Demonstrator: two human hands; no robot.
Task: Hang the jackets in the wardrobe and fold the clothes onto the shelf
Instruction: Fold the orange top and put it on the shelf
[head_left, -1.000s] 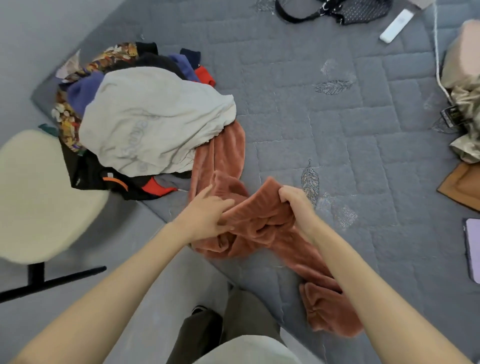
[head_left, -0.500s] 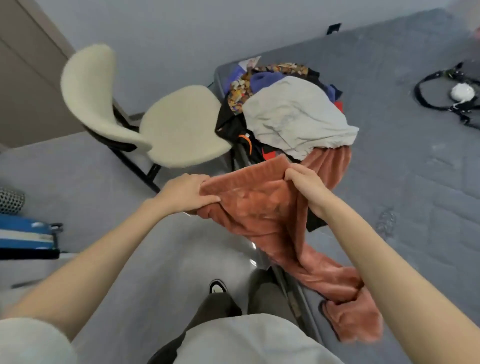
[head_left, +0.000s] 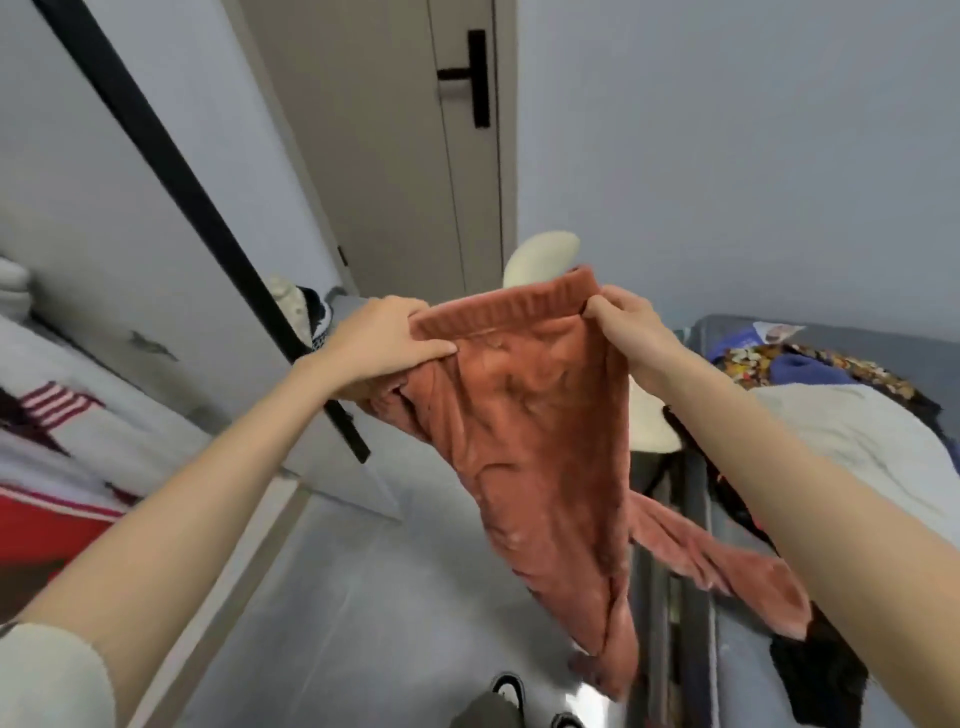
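Head view. Rust-pink fleece trousers (head_left: 524, 415): held up in the air by the ribbed waistband, legs hanging beside the grey quilted bed (head_left: 883, 335). Left hand (head_left: 384, 338): grip pinching the waistband's left end. Right hand (head_left: 631, 332): grip pinching the right end. Heaped mixed clothes (head_left: 852, 431): on the bed.

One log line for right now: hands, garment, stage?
left hand: grips waistband | right hand: grips waistband | rust fleece trousers: held up, legs hanging | stage: unfolded, not yet shelved
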